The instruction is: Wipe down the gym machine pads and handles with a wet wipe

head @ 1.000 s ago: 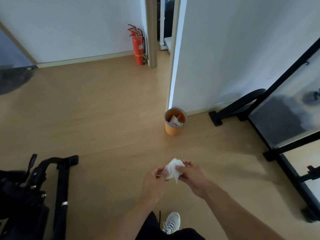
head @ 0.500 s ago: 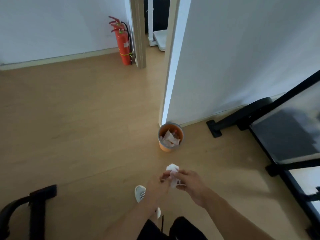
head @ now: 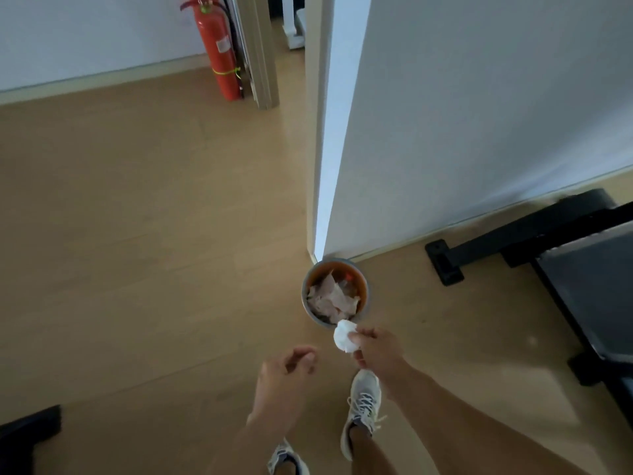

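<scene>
Pinching a balled-up white wet wipe (head: 345, 341) between thumb and fingertips, the right hand (head: 376, 349) sits just below frame centre, forearm entering from 5 o'clock. Wipe hangs at the near rim of a small orange bin (head: 365, 305), at the bin's 6 o'clock, just overlapping the rim in this view; cannot tell if it touches. Bin interior holds crumpled pale wipes. Bin stands on the wood floor (head: 137, 234) at the foot of a white wall corner (head: 320, 166), which runs up toward 12 o'clock. Left hand (head: 284, 378) at the right hand's 9 o'clock, near but apart from it; fingers loosely curled, holding nothing. Two pale sneakers (head: 363, 406) at 6 o'clock, one under the right forearm, the other at the bottom edge. Black gym machine frame (head: 513, 241) at 3 o'clock, base foot flat on the floor beside the wall. Red fire extinguisher (head: 219, 53) at 11 o'clock, upright against a door frame. Dark object at 8 o'clock, lower-left corner, not identifiable.
</scene>
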Available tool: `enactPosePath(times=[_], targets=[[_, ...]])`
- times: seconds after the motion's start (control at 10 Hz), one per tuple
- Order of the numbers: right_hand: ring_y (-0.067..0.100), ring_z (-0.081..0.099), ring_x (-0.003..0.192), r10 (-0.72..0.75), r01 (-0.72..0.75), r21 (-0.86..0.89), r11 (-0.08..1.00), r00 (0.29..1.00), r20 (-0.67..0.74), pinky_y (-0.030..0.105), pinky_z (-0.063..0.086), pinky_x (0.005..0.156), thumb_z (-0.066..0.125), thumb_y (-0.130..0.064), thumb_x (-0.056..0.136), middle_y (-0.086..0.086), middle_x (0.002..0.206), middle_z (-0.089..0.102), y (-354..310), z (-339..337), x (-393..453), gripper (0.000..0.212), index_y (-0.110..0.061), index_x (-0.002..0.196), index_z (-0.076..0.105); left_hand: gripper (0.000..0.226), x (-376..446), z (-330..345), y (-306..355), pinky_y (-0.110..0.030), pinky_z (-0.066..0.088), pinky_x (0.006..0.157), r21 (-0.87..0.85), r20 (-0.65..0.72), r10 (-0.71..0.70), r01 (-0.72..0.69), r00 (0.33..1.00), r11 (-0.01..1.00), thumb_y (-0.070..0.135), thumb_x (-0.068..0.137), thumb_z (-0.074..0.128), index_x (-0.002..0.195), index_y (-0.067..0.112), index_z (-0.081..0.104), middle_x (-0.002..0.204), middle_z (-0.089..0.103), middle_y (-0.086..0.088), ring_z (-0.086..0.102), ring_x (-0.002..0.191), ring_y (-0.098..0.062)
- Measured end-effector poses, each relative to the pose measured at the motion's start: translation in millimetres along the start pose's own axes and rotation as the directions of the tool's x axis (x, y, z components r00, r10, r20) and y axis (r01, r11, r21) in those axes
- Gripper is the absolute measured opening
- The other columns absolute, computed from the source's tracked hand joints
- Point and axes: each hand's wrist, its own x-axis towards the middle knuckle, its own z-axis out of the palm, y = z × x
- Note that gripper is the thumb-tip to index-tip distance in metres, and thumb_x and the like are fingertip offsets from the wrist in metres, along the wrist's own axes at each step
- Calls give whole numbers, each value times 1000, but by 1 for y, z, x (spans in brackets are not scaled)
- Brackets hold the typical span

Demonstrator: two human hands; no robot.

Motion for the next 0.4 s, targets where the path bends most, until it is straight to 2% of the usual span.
enactPosePath(times=[0.1, 0.2, 0.3, 0.4], targets=[[15, 54, 49, 94, -93, 16, 996, 994, -47, 27, 42, 51, 69, -11, 93, 8, 63, 63, 11, 6, 68, 6, -9, 88, 71, 18, 37, 14, -17, -40, 58, 85, -35, -96, -45, 42, 994, 998, 18, 93, 70, 86, 32, 79, 74, 77, 8, 75, 82, -15], [12, 51, 45, 175, -170, 65, 983, 981, -86, 20, 38, 42, 66, -10, 94, 9, 65, 63, 13, 17, 118, 4, -10, 92, 70, 16, 64, 22, -26, -37, 60, 83, -24, -143, -47, 44, 989, 999, 21, 93, 71, 87, 34, 78, 74, 77, 11, 74, 78, -10], [14, 57, 55, 216, -206, 135, 969, 974, -68, 16, 45, 43, 61, -7, 97, 12, 83, 68, 19, 30, 159, 14, -10, 108, 69, 13, 81, 23, -32, -25, 53, 71, 7, -135, -78, 79, 988, 997, 20, 88, 75, 83, 32, 78, 71, 76, 11, 73, 76, -11], [18, 63, 73, 205, -206, 137, 969, 979, 19, 27, 58, 66, 55, -12, 103, 11, 98, 69, 25, 39, 180, 30, -10, 132, 63, 14, 88, 18, -32, -20, 51, 66, 62, -161, -75, 86, 984, 994, 18, 86, 77, 81, 31, 78, 71, 76, 14, 74, 78, -8]])
